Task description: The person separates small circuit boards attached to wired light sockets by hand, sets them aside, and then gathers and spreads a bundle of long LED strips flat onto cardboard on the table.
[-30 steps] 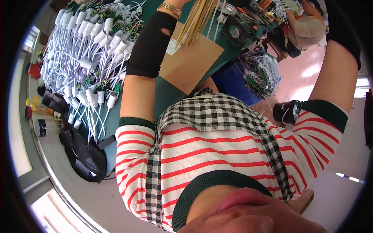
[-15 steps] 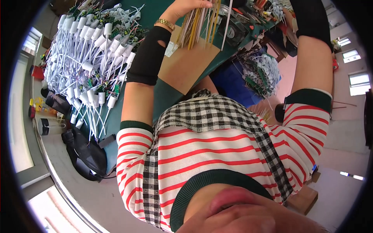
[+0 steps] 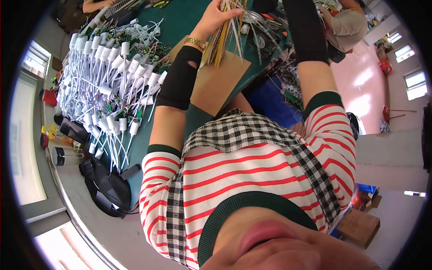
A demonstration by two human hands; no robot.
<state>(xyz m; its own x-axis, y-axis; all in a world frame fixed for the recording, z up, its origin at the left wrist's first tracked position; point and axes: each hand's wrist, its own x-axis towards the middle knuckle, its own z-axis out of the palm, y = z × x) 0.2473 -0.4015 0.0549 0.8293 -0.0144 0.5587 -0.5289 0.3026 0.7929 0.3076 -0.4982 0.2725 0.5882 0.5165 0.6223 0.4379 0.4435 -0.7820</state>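
Observation:
My left hand (image 3: pixel 214 19), with a gold-coloured watch at the wrist, is closed around the upper part of a bundle of thin yellow and whitish strips (image 3: pixel 220 47). Their lower ends hang loose over a brown cardboard sheet (image 3: pixel 216 90) on the green table. I cannot make out whether they are wires or flat ties. My right forearm (image 3: pixel 308 33), in a black sleeve, reaches up past the top edge, so the right hand is out of sight. Close to the strips, toward the right, lie a clear round dish (image 3: pixel 253 17) and a dark device (image 3: pixel 268 44).
White cylindrical parts with cables and green circuit boards (image 3: pixel 108 67) make a large heap on the left. A black bag-like item (image 3: pixel 105 182) lies at the table's near-left corner. Two other people are partly seen: a hand (image 3: pixel 107 3) at far left, a sleeve (image 3: pixel 348 27) at far right.
My right forearm has swung left toward the middle, and its hand has stayed beyond the top edge. The left hand has lowered slightly, still holding the strips. The view has shifted a little.

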